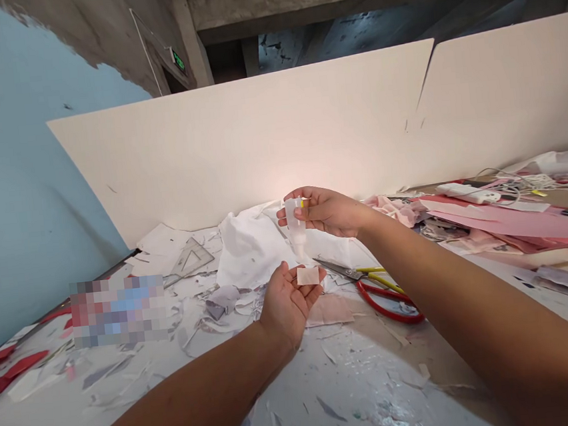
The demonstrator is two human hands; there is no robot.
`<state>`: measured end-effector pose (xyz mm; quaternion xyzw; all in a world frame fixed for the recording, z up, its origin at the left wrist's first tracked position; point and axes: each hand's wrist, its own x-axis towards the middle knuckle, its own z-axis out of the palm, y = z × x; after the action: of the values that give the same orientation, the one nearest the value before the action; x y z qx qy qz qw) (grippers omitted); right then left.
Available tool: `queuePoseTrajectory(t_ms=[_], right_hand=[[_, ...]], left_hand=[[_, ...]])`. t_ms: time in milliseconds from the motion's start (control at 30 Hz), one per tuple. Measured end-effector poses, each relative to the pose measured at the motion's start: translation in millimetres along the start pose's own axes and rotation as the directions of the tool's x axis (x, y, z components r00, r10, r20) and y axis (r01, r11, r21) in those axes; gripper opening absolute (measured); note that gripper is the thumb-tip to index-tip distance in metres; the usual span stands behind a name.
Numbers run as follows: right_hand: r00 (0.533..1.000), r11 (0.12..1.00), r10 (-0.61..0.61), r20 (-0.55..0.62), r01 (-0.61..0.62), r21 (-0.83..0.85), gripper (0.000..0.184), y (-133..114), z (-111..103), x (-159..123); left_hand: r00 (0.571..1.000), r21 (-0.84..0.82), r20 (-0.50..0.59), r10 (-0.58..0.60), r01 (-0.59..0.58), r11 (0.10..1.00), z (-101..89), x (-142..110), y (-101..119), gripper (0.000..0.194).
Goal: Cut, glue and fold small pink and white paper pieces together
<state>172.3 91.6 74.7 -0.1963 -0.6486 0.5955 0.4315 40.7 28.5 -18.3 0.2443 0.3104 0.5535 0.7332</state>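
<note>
Left hand (287, 306) open, palm up, a small pale-pink square swatch (308, 275) lying on the fingers; just above, a clear plastic squeeze bottle (295, 222), near-vertical, nozzle down, clamped in the right hand (329, 212); red-handled steel scissors (379, 294) nearby.

**Tally at bench: 1 left hand (289, 304), 1 right hand (328, 212), 1 bottle (295, 222), 1 swatch (307, 276), all at 12 o'clock.**
Further items logged: 1 pair of scissors (380, 295) at 1 o'clock; 1 set square (188, 259) at 11 o'clock; 1 exit sign (177, 60) at 11 o'clock; 2 white panels (241, 137) at 12 o'clock; 1 white block (467, 192) at 2 o'clock. Scraps (328, 410) on bench (458, 350): too many to count.
</note>
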Motion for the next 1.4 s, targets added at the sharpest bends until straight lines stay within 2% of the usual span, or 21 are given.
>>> queuePoseTrajectory(t_ms=[333,533,1400], right_hand=[[0.998,0.991,-0.068,0.000,0.067,-0.117,0.021,12,5,6],[0.996,0.990,-0.073,-0.057,0.065,-0.126,0.025,18,3,8],[0.984,0.986,-0.076,-0.162,0.049,-0.162,0.024,27,6,10]], left_hand=[[1.000,0.001,0.005,0.000,0.000,1.000,0.9,1,1,0.032],[1.000,-0.012,-0.001,-0.003,0.003,1.000,1.7,0,2,0.029],[1.000,0.014,0.013,-0.013,0.013,1.000,2.5,-1,2,0.033]])
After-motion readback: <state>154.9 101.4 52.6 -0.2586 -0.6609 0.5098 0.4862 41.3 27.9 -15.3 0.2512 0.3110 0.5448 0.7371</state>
